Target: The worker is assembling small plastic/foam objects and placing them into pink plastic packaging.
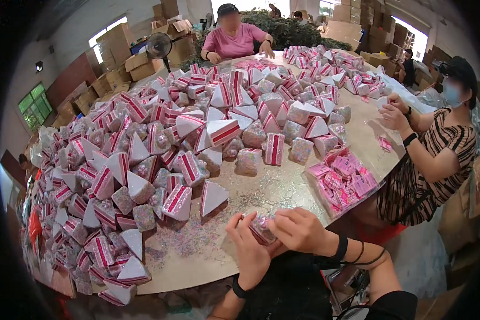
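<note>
In the head view, holding a small glittery cake slice (261,230) between both hands, at the near edge of the desk (192,273). With the left hand (247,252), curling fingers and thumb around the slice, closing the grip on it from the left and below. With the right hand (300,230), bending the fingers over the right end of the slice, hiding the fingertips and leaving no way to tell a pinching grip from a merely touching one. Wearing a black band (341,248) on the right wrist and another band (240,288) on the left.

Facing a white-sided cake slice (213,198) on the desk, near the left hand. Seeing colourful glitter bits (184,239) scattered left of the hands, and a big pile of cake slices (144,144) beyond, spreading from the left side to the far end. Having pink packets (351,180) heaped on the desk, ahead and to the right of the right hand. Sharing the desk with a person in a pink top (233,41) at the far side and a person in striped clothes (437,146) at the right, working near a standing fan (159,46) and cardboard boxes (117,45) farther off.
</note>
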Action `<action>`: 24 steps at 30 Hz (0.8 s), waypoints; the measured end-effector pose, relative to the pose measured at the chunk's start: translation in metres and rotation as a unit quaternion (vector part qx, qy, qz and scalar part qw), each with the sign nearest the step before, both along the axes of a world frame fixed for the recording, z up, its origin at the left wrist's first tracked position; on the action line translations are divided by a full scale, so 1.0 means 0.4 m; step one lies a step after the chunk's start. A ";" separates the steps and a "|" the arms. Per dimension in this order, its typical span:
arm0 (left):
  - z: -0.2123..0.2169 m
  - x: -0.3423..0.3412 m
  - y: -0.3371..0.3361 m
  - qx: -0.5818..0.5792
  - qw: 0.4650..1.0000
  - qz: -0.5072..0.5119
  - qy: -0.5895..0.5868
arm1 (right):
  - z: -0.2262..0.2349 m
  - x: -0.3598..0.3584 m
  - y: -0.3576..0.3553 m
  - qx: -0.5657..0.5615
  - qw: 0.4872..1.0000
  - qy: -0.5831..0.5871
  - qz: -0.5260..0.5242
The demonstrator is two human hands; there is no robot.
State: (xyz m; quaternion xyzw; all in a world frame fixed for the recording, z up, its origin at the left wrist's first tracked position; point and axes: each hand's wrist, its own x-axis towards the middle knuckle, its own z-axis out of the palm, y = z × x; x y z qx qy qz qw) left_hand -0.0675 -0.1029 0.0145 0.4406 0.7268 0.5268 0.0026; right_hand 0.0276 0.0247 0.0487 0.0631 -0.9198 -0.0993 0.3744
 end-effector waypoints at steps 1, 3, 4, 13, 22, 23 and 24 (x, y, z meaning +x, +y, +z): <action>-0.008 0.000 -0.004 -0.008 1.000 0.012 -0.019 | -0.006 -0.003 -0.002 -0.077 0.997 -0.013 0.012; -0.007 0.000 -0.002 -0.010 1.000 0.013 -0.015 | 0.000 0.000 0.000 -0.060 0.998 -0.016 0.007; -0.008 -0.002 0.003 -0.009 1.000 0.011 -0.008 | 0.002 0.000 0.003 -0.040 0.999 -0.016 -0.002; 0.005 -0.011 0.039 0.039 0.988 0.051 0.140 | 0.099 0.005 -0.008 0.038 0.993 -0.107 -0.029; -0.038 0.012 0.031 0.041 0.970 0.015 0.239 | 0.106 0.004 -0.091 0.093 0.950 -0.244 -0.168; -0.040 0.008 0.022 0.029 0.970 0.039 0.238 | 0.107 -0.002 -0.087 0.083 0.957 -0.231 -0.155; -0.038 0.004 0.016 0.017 0.970 0.063 0.236 | 0.107 -0.006 -0.076 0.083 0.957 -0.231 -0.155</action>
